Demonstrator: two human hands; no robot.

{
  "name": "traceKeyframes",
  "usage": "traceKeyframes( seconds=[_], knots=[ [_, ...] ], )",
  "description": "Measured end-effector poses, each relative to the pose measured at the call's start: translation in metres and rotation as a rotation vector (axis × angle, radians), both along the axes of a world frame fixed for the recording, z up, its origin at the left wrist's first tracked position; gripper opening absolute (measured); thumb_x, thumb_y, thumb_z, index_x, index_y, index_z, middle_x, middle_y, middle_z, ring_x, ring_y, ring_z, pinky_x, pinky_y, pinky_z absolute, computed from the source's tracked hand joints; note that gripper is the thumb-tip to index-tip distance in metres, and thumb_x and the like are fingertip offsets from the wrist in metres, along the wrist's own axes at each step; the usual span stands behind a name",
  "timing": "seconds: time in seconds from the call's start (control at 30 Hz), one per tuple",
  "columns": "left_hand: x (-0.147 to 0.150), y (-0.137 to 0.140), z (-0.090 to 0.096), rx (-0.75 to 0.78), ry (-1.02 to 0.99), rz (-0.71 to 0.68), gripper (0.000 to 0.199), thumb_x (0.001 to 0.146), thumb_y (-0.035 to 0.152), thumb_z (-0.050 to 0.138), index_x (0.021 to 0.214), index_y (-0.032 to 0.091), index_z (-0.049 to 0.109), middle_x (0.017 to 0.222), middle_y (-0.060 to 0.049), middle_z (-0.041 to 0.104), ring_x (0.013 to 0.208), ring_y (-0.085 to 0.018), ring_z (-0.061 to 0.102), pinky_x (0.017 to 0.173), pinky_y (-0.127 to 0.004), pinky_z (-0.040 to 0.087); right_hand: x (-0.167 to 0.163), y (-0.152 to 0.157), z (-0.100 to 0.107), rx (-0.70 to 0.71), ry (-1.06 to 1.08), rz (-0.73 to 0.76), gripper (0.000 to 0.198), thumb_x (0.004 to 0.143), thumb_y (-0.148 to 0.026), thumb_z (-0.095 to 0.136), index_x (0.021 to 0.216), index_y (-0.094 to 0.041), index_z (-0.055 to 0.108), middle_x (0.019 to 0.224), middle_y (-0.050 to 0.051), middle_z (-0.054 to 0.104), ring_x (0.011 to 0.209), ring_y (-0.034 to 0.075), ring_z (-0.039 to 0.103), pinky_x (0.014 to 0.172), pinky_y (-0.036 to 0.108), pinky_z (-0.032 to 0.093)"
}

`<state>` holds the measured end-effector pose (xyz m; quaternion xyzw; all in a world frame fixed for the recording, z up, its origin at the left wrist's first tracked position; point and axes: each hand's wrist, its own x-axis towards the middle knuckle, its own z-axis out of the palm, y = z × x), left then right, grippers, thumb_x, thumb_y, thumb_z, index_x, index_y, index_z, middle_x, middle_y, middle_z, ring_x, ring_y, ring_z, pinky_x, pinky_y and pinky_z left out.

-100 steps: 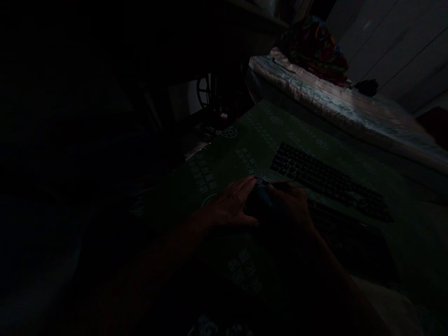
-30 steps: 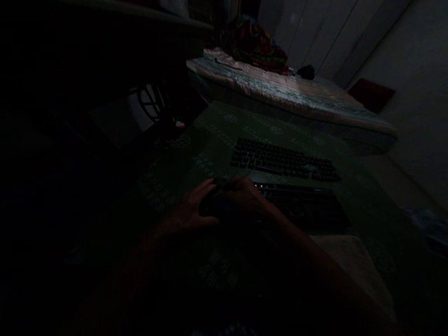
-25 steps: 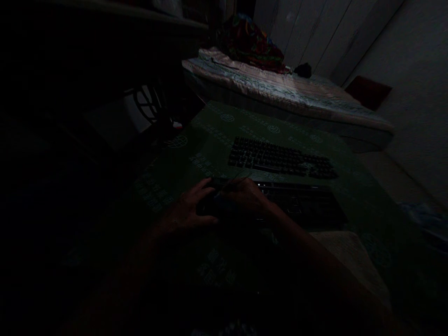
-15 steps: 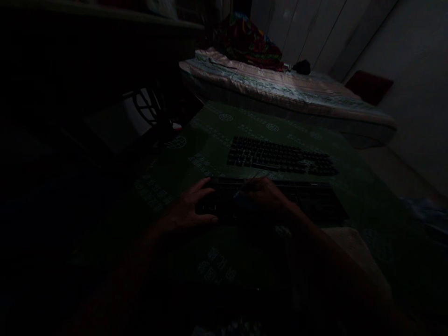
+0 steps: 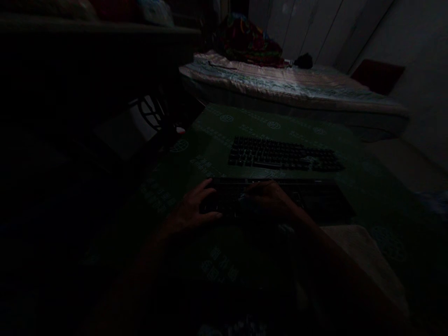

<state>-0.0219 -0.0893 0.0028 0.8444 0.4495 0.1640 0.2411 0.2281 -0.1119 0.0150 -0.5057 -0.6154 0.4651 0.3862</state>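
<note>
The room is very dark. A black keyboard (image 5: 325, 200), seemingly without most of its keycaps, lies on a green printed tabletop (image 5: 217, 154). My left hand (image 5: 192, 205) grips its left end, thumb along the near edge and fingers toward the far edge. Over the keyboard's middle, my right hand (image 5: 269, 196) is closed, with a small bluish thing (image 5: 242, 198) at its fingertips that is too dim to name. Behind the keyboard, black keycaps (image 5: 266, 153) are laid out in keyboard order.
A pale folded cloth (image 5: 364, 256) lies under my right forearm. Beyond the table stands a bed (image 5: 280, 86) with a dark red patterned bundle (image 5: 248, 42) on it. At the left are a dark shelf (image 5: 105, 30) and a fan-like round frame (image 5: 152, 114).
The view has shifted slightly. My right hand stays over the keyboard's middle with its fingers turned a little; my left hand keeps its hold on the left end.
</note>
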Motion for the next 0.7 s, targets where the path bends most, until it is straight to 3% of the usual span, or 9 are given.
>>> traceKeyframes(
  seconds=[0.2,0.37,0.47,0.7],
  knots=[
    [0.001,0.0,-0.001,0.011,-0.004,0.016,0.058,0.072,0.05,0.06,0.121,0.019,0.052,0.147,-0.012,0.031,0.13,-0.03,0.036,0.104,-0.048,0.035,-0.003,-0.005,-0.001,-0.007,0.097,0.03,0.017,0.067,-0.029,0.065,0.072,-0.013,0.068,0.067,0.003,0.065,0.058,0.011,0.055,0.054,0.022,0.043],
    [0.002,0.003,-0.003,0.026,-0.022,0.021,0.059,0.071,0.056,0.058,0.119,0.021,0.054,0.146,-0.011,0.033,0.13,-0.031,0.036,0.105,-0.045,0.034,-0.023,-0.006,-0.005,0.132,-0.084,0.175,0.013,0.074,-0.021,0.059,0.078,-0.016,0.07,0.073,0.001,0.067,0.067,0.013,0.06,0.062,0.022,0.044],
    [0.001,0.006,-0.005,0.018,0.012,0.058,0.059,0.072,0.057,0.057,0.119,0.021,0.054,0.147,-0.009,0.032,0.13,-0.032,0.036,0.105,-0.045,0.036,-0.018,-0.002,-0.003,0.154,-0.169,0.195,0.012,0.073,-0.017,0.06,0.079,-0.015,0.07,0.075,0.0,0.068,0.07,0.013,0.061,0.065,0.021,0.044],
    [0.002,0.014,-0.009,0.0,0.052,0.103,0.049,0.079,0.056,0.049,0.116,0.025,0.049,0.149,-0.001,0.027,0.132,-0.028,0.033,0.106,-0.046,0.033,0.002,0.002,-0.003,0.09,-0.132,0.232,0.013,0.076,-0.02,0.06,0.082,-0.014,0.069,0.076,0.0,0.066,0.069,0.013,0.061,0.064,0.021,0.044]
  ],
)
